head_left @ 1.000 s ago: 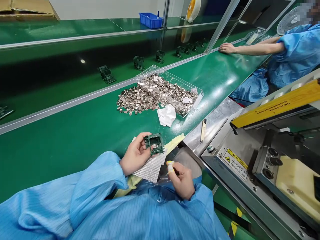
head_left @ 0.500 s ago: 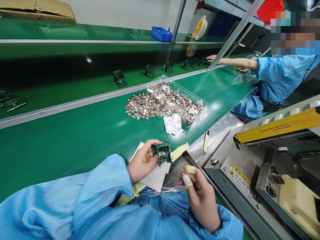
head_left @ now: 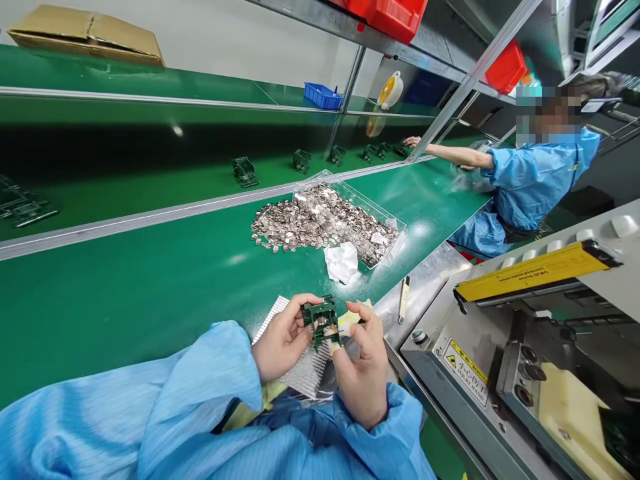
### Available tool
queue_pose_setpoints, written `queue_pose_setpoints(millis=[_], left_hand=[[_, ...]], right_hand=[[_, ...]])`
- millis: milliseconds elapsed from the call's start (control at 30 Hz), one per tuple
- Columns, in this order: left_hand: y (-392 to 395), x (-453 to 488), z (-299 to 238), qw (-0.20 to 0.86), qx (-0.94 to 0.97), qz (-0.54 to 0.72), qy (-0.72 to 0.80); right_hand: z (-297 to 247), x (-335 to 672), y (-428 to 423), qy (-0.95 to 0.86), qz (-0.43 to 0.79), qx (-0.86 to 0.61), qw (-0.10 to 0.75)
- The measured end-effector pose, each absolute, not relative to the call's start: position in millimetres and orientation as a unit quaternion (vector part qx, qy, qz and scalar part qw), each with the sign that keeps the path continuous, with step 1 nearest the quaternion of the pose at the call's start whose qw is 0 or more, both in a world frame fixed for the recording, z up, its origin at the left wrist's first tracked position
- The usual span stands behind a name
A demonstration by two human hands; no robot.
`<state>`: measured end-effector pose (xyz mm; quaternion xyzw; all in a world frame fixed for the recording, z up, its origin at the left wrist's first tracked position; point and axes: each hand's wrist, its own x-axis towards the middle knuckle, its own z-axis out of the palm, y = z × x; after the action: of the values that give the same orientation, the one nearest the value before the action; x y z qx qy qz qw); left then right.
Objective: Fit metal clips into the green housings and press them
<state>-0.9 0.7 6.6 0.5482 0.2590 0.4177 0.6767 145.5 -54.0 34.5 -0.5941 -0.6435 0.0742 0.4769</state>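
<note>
My left hand [head_left: 280,343] is closed around a small dark green plastic frame [head_left: 316,312], held up over my lap. My right hand [head_left: 365,373] has its thumb and index finger, both with white and yellow wraps on the tips, pinched together at the frame's opening. Whatever lies between those fingertips is too small or hidden to make out. Under the frame is a sheet with rows of small pale squares [head_left: 306,375]. Beyond my hands, a heap of small metal pieces [head_left: 280,223] spills from a clear plastic tray [head_left: 397,245], beside crumpled white paper [head_left: 342,262].
Similar green frames [head_left: 245,171] stand in a row along the back strip. A utility knife [head_left: 404,300] lies on the metal surface at right, near a machine with a yellow bar [head_left: 535,272]. A co-worker in blue [head_left: 530,177] reaches toward the row.
My right hand has moved left and up, from beside the frame to its opening. The left hand keeps holding the frame. The camera view has shifted slightly.
</note>
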Motion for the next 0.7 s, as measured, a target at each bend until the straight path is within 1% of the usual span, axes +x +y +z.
queue_pose_setpoints(millis=[100,333,500,700], left_hand=[[0,-1,5,0.664,0.571,0.405,0.263],[-2,-3,8,0.630,0.610,0.390,0.280],[-4,-4,8,0.599,0.637,0.387,0.292],[-6,-4,5,0.593,0.632,0.399,0.300]], right_hand=[[31,140,-53,-0.663,0.050,-0.581,0.470],[32,134,-55,-0.674,0.000,-0.616,0.407],[33,133,-54,-0.670,0.001,-0.620,0.408],[27,128,-54,-0.661,-0.018,-0.622,0.420]])
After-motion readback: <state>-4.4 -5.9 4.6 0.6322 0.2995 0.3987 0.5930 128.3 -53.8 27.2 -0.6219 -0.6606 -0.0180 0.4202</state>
